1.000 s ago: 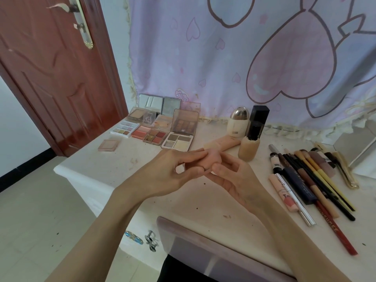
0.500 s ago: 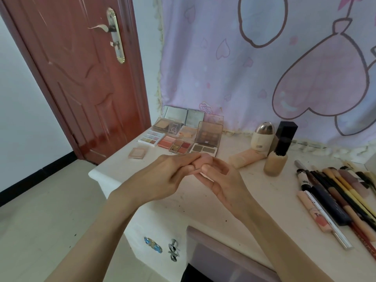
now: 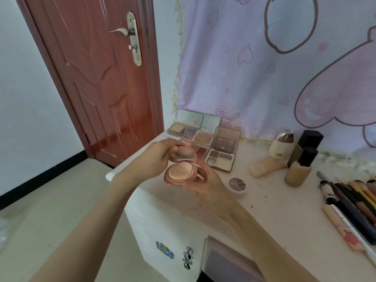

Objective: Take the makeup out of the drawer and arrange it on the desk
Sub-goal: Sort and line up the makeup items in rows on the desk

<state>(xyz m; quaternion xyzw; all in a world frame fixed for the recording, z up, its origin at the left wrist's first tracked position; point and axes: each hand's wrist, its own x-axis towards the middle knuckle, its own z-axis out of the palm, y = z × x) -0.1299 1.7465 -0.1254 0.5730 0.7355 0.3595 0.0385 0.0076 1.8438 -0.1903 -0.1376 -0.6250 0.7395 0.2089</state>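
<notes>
A round pink compact point(image 3: 181, 166) is held open above the near-left part of the white desk point(image 3: 270, 212), hinged like a clamshell. Its lid point(image 3: 184, 155) is pinched at the upper edge by the left hand point(image 3: 160, 157), whose thumb and fingers are curled over the rim at about 10 o'clock of the compact. The base point(image 3: 180, 173), with its peach pan facing up, is cradled by the right hand point(image 3: 205, 180), whose fingers are curled round its right side at about 3 o'clock and beneath it. The compact thus sits between the two hands, gripped by both and raised clear of the desk top.

At 4 o'clock from the compact, a small round jar point(image 3: 237, 185) with a dark printed lid is seen on the desk just beside the right wrist. At 1 o'clock, a group of open palettes point(image 3: 220, 151) is laid against the pink curtain point(image 3: 274, 64) (some are partly hidden behind the left hand). Further toward 3 o'clock, a cream bottle with a silver cap point(image 3: 281, 146), a lying beige tube point(image 3: 264, 165) and a foundation bottle with a black cap point(image 3: 299, 171) are grouped. A row of pencils and brushes point(image 3: 352, 206) is laid along the right edge. A red-brown door point(image 3: 97, 78) is seen at 11 o'clock.
</notes>
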